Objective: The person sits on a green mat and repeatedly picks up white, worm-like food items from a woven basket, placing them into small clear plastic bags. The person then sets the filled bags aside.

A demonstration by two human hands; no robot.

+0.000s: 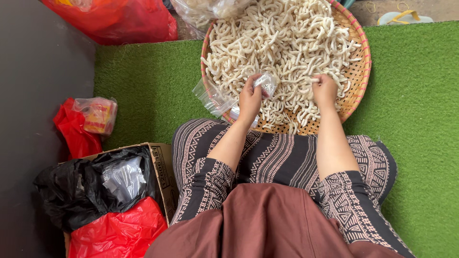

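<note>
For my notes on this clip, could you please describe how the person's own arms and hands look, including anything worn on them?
Both forearms are bare from the elbows down, with no sleeves reaching them. The left hand and right hand wear no gloves, and no rings, watch or bracelets show. The only clothing near them is a dark garment patterned with pale stripes and zigzags, and a plain brown fabric below it.

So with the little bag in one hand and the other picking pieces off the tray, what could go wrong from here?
The small clear bag in the left hand looks narrow-mouthed, so pieces could miss it and drop onto the green mat.

The right hand picks from a tangled pile of pale curled pieces; pulling one may drag or snap others.

The empty clear bag overhangs the woven tray rim and could slide off.
</note>
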